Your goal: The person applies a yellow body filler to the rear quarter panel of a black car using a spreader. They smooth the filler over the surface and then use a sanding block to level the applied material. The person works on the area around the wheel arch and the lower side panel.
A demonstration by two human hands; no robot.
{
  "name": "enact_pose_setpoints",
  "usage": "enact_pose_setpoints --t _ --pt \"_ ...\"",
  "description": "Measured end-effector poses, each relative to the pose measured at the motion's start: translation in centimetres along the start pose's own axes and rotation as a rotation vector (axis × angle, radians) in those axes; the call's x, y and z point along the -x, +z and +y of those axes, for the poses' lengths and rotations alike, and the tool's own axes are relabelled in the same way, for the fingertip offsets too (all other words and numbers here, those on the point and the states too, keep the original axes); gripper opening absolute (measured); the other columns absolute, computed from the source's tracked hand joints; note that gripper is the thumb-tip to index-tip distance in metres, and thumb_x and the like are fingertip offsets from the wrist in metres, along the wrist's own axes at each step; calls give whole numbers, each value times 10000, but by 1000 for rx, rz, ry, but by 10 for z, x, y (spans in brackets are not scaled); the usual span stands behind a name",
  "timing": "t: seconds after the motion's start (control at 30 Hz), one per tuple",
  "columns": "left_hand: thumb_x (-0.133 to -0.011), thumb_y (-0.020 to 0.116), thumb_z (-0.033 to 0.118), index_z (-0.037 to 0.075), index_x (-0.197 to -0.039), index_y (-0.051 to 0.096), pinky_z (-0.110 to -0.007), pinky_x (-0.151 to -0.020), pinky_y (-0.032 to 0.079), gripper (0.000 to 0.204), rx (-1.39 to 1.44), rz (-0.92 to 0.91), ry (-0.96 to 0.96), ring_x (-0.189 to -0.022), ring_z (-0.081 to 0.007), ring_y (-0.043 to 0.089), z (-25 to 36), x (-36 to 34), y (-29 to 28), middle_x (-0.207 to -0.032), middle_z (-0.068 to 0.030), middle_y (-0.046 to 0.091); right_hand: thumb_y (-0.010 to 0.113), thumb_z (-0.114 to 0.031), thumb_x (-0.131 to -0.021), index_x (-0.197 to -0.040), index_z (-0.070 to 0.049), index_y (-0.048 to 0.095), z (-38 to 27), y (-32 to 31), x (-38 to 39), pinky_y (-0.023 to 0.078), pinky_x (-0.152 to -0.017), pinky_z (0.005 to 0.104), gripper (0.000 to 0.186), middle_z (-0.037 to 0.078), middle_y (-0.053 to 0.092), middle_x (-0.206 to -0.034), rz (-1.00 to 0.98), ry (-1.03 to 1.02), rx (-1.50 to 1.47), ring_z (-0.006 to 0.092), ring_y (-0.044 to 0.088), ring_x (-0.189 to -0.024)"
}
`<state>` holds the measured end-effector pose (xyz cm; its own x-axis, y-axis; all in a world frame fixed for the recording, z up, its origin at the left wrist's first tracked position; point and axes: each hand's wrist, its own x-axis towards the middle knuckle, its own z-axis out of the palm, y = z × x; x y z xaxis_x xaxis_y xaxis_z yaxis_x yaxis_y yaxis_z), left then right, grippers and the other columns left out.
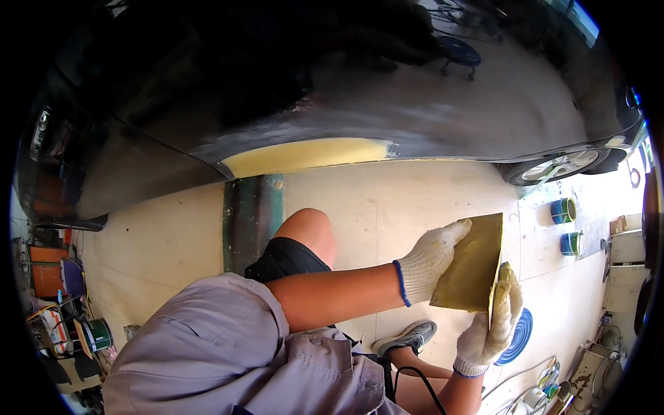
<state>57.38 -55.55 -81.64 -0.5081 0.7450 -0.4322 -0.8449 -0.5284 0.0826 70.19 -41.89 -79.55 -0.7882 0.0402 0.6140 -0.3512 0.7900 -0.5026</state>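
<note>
My left hand point(434, 261), in a white knit glove with a blue cuff, grips the left side of a flat square putty board point(474, 266) smeared with olive-yellow paste. My right hand point(492, 328), also gloved and stained yellow, is closed on a thin flat spreader point(493, 296), seen nearly edge-on against the board's lower right edge. Beyond my hands stands a dark car point(429, 124). Along its lower sill runs a long pale-yellow filler patch point(304, 156), with dull grey, scuffed paint point(277, 135) above it.
Two blue-and-green tape rolls point(564, 210) sit on the floor right of the board, near the car wheel point(557, 166). A round blue stool point(515, 337) is beside my right hand. Tools and boxes point(52, 277) crowd the left; cabinets point(626, 270) and cables line the right.
</note>
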Motion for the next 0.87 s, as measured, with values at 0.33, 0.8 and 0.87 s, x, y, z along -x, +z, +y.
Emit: enact_pose_setpoints --t 0.33,0.8,0.87 --pt "-1146 536 384 74 -1291 651 -381 -857 633 361 -46 11 64 -951 -209 758 8 10 -14 -1165 -87 752 543 79 -973 -1268 12 738 39 11 -18 569 -1044 416 360 190 712 -1298 88 508 -106 327 719 -1152" --pt "-1125 574 279 -6 -1334 649 -318 -943 559 361 -291 51 103 -1039 -148 687 -67 6 -1 -1191 -64 727 567 -491 -1127 -1333 75 678 22 10 -30 601 -773 302 612 111 748 -1088 336 1243 -1058 194 716 -887" --pt "-1120 581 320 7 -1379 641 -311 -977 545 411 -235 28 92 -1093 -142 675 -51 -7 0 -1221 -61 720 555 -518 -1127 -1412 69 629 40 12 -11 606 -871 339 657 160 754 -1196 450 1206 -1108 226 733 -1015"
